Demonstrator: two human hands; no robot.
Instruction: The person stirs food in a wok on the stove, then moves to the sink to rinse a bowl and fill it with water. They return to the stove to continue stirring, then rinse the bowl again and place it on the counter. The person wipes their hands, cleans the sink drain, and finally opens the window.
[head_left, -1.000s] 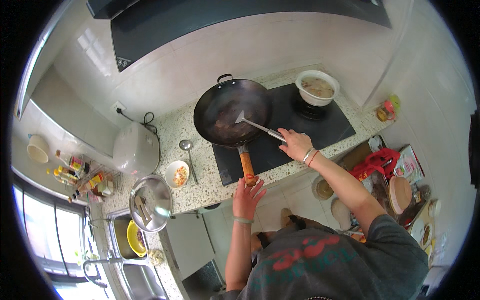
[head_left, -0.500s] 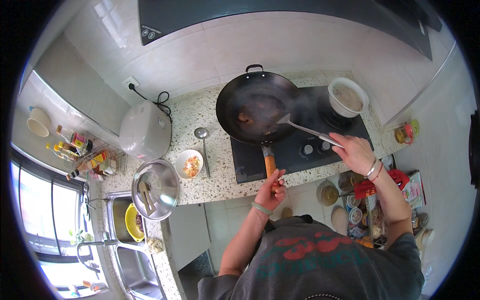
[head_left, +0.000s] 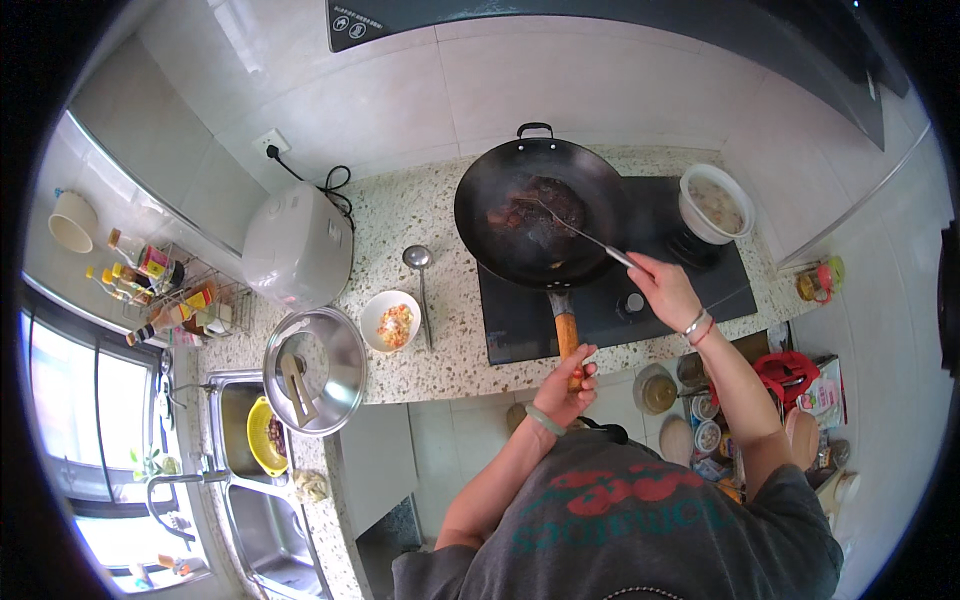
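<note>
Left hand (head_left: 566, 390) closed round wooden handle (head_left: 567, 334) overhanging desk's (head_left: 445, 372) front edge, likely steadying wok (head_left: 488, 236). Wok on black stove (head_left: 520, 341), toward desk's back edge. Right hand (head_left: 668, 292), apart, grips spatula (head_left: 589, 235), dipped into wok, by outer end, probably for distance from heat. Bowl (head_left: 369, 324) near front edge, likely for reach.

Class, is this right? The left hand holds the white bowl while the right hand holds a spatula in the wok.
Wrong about the left hand: the head view shows it gripping the wooden handle. The right hand does hold the spatula in the wok.
</note>
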